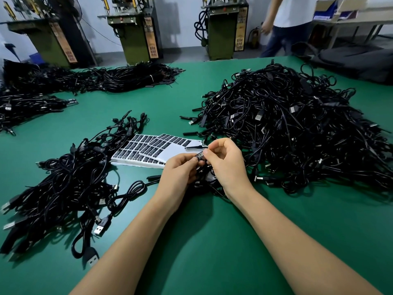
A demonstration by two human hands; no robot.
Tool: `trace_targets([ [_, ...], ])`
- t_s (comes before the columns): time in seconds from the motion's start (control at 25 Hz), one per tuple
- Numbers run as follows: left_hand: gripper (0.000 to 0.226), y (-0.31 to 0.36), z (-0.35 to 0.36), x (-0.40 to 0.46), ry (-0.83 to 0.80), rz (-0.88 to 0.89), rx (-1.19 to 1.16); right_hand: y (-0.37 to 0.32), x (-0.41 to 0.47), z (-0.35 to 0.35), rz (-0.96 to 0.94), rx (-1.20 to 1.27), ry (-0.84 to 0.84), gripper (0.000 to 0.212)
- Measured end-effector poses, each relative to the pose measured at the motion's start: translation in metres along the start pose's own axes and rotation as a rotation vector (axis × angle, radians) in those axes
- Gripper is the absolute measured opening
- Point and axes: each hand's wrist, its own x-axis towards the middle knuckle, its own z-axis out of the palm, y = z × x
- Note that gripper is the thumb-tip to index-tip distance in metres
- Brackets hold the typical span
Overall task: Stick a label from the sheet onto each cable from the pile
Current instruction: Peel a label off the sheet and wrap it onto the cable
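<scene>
A black label with white print sits between my two hands, just above the green table. My left hand pinches its left end and my right hand pinches its right end. A black cable bunches under both palms, mostly hidden; which hand holds it I cannot tell. Behind my hands lies the label sheet, a stack of white sheets with rows of black labels. The big pile of black cables rises to the right, touching my right hand's far side.
A smaller heap of cables lies to the left of the sheet. More cable bundles lie at the table's far left. Green machines stand behind the table, and a person walks at the back right.
</scene>
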Motion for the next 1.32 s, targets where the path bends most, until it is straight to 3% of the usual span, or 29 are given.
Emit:
trace_targets([
  [0.36,0.019,-0.0007,0.0027,-0.0025,0.048,0.014,0.108,0.0003,-0.0005,0.0004,-0.016,-0.03,-0.003,0.022],
  [1.32,0.02,0.0023,0.0051,-0.0068,0.048,0.022,0.104,-0.0035,-0.0068,0.0015,-0.109,-0.136,-0.021,0.026],
])
